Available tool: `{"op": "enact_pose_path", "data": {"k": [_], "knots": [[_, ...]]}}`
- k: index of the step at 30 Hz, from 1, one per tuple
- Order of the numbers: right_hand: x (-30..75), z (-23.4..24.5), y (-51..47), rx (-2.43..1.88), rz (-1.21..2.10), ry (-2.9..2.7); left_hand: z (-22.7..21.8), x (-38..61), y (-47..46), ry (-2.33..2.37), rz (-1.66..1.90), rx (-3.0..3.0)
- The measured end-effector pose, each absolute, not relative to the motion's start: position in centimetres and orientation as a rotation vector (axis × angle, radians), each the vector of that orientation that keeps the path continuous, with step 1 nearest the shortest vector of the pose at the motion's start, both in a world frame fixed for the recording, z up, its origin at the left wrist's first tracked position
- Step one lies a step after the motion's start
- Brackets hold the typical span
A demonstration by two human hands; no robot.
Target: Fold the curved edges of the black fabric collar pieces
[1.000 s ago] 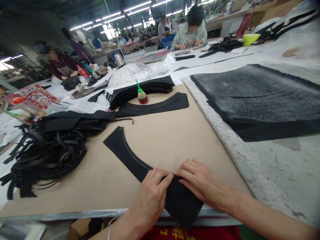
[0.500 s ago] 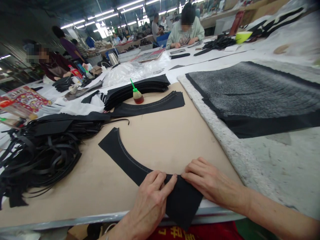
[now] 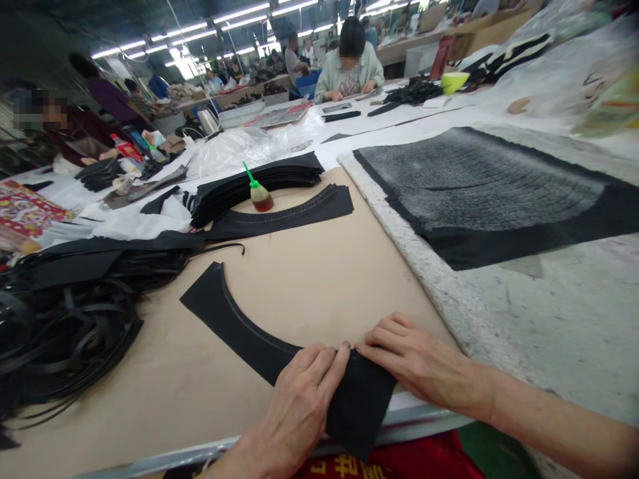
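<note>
One curved black piece (image 3: 244,338), head view: lies on tan board (image 3: 299,279), near end past the board's front edge. Left hand (image 3: 305,392) laid on it, fingertips at inner curve; right hand (image 3: 414,359) bunched, fingertips at same edge (whether either pinches it, cannot tell).

A: What is the curved black piece (image 3: 244,334) made of?
B: Smooth, matt sheet; leather or cloth, I cannot tell.
A: And around it?
B: A smooth, matt tan board (image 3: 309,279); shiny, metal-looking table edge (image 3: 170,459); translucent plastic bottle (image 3: 261,198); crinkled, glossy clear plastic sheeting (image 3: 234,150); rough-edged grey slab (image 3: 504,326).
</note>
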State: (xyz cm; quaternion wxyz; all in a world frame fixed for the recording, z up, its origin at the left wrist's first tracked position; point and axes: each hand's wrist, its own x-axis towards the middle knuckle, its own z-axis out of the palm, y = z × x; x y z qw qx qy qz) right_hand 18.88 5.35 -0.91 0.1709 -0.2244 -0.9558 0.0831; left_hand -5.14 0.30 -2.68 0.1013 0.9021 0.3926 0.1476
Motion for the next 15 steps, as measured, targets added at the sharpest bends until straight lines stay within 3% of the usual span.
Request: {"op": "enact_pose_path", "data": {"k": [9, 15], "knots": [[19.3, 0.1, 5.0, -0.914, 0.634, -2.602, -2.7, -4.8, 0.3, 1.189, 0.434, 2.631], [18.9, 0.2, 4.9, -0.95, 0.632, -2.609, -2.1, -4.4, 0.4, 1.231, 0.435, 2.626]]}}
